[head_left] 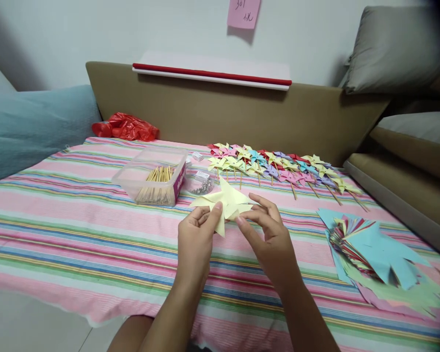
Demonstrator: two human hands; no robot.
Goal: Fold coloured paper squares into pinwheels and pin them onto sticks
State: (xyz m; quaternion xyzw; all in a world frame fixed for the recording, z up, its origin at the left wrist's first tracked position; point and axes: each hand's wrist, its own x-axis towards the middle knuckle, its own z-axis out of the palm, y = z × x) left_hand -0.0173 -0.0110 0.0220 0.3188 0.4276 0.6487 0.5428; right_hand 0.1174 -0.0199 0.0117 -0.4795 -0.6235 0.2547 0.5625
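A pale yellow cut paper sheet (228, 199), its corners partly folded into a pinwheel shape, is held above the striped cloth (77, 230). My left hand (197, 239) pinches its lower left part between thumb and fingers. My right hand (269, 234) touches its right edge with fingertips curled onto the paper. Beyond the hands lie several finished paper pinwheels on sticks (278, 166) in mixed colours.
A clear plastic box of wooden sticks (157, 183) stands at the left, with a small pile of metal pins (201, 186) beside it. A stack of cut coloured paper (374, 259) lies at the right. A red plastic bag (126, 127) sits at the back.
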